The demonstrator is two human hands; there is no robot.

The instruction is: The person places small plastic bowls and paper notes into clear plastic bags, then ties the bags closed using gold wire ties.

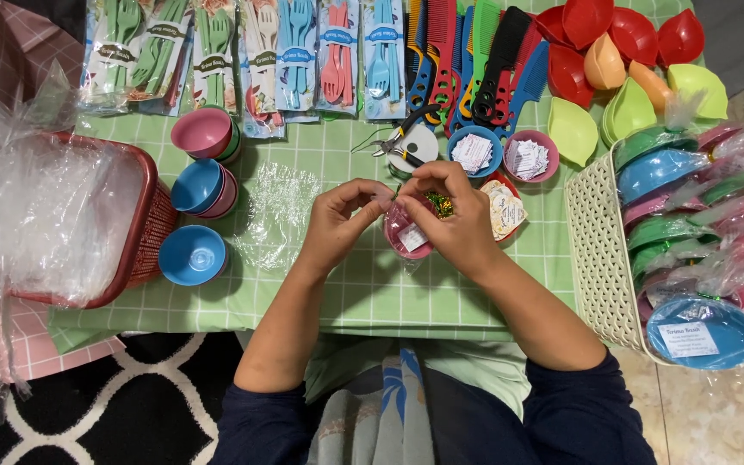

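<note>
Two hands meet over one pink bowl (pixel 406 234) in clear wrap. Left hand (pixel 337 220) pinches the gathered film; right hand (pixel 458 220) cups the rim, fingers curled. Likely light, stiff plastic under slippery, crinkly film; best gripped at rim. Pliers (pixel 402 138) lie just beyond.

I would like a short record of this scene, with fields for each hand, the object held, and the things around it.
left hand: pinches the top of the wrapped bowl
right hand: grips the same bowl from the right
held object: pink bowl in clear wrap, with a white label
surface: green checked cloth
left side: red basket of clear plastic bags; loose blue and pink bowls
right side: cream basket of wrapped bowls
far edge: combs, cutlery packs, pliers
</note>
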